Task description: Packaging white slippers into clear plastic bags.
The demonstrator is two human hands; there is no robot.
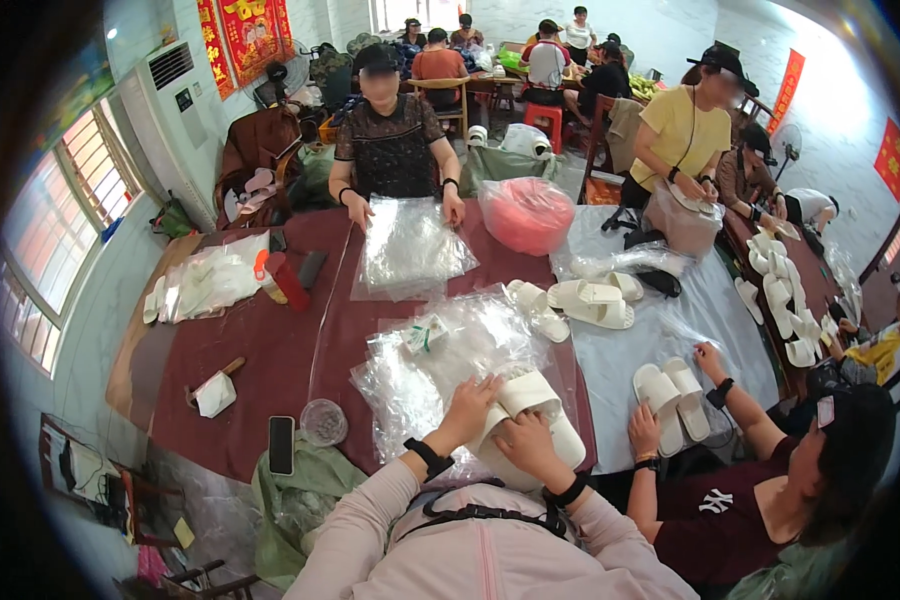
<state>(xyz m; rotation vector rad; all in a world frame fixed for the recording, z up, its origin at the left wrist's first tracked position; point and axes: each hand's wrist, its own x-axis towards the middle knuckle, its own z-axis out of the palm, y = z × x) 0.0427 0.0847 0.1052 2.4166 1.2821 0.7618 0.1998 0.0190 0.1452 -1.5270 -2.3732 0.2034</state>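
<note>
1. Slippers (530, 400), a white pair, sit at the near table edge, both hands closed on them: left hand (467, 408) on top, right hand (526, 446) beneath.
2. Keeping the soles stacked flush should help them stay aligned.
3. Clear plastic bags (440, 350) lie on the maroon table (270, 350); co-workers fill a crowded workroom.

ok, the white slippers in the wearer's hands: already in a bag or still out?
Out. Both hands, left hand and right hand, grip the bare white slippers above the loose clear bags; no plastic covers them.
</note>
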